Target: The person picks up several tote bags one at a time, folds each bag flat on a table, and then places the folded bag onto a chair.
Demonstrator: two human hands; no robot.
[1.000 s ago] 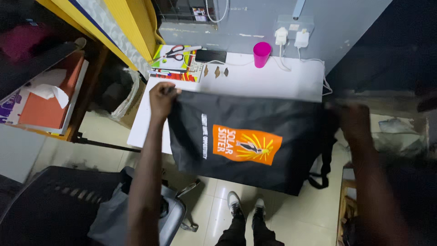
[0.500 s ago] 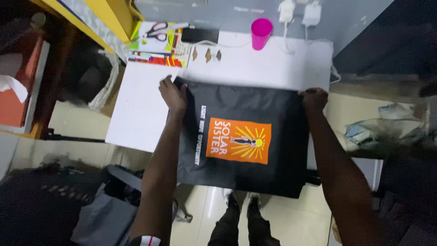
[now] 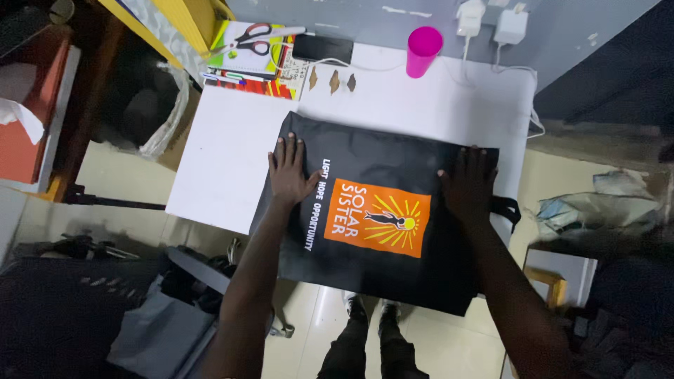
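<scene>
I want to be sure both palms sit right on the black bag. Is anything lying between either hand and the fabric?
Nothing visible does. The left hand and right hand both lie flat on the black bag, which is spread over the white table. The pink cup and scissors stand apart, at the table's far edge.

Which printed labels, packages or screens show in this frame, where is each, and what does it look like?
Black bag: flat on the white table, under both hands; orange rectangular patch with sun design, white lettering beside it.
Dark phone: far table edge, screen blank.
Printed booklets: far left corner, green, red and yellow, under scissors.
</scene>
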